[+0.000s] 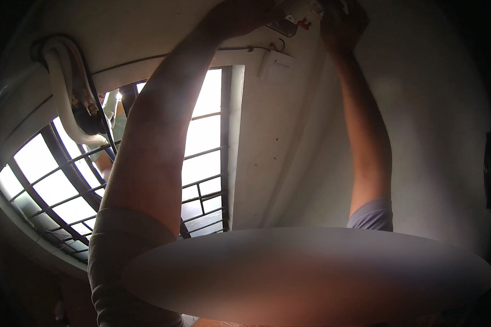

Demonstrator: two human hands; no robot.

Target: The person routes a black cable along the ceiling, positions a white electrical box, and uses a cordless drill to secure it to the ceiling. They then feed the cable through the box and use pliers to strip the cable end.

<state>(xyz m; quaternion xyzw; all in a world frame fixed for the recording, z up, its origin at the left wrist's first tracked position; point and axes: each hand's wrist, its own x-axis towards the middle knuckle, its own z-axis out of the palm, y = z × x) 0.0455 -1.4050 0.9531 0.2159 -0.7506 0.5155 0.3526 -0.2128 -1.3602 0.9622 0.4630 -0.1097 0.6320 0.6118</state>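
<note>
Both my arms reach up to a white fixture [301,10] at the top edge, partly cut off by the frame. A small red part [304,24] shows on its underside, beside a dark-framed plate [283,27]. My left hand [246,15] is at the fixture's left side, dark and cut by the edge, its fingers hidden. On the other side, my right hand [346,26] is closed with curled fingers; a pale bit shows by them, too dim to name.
A small white box [276,66] with a cable [142,64] hangs on the wall below the hands. To the left are a barred window [204,133] and a pale bent hose [63,90] with a dark cord. A dark object [490,171] sits at the far right.
</note>
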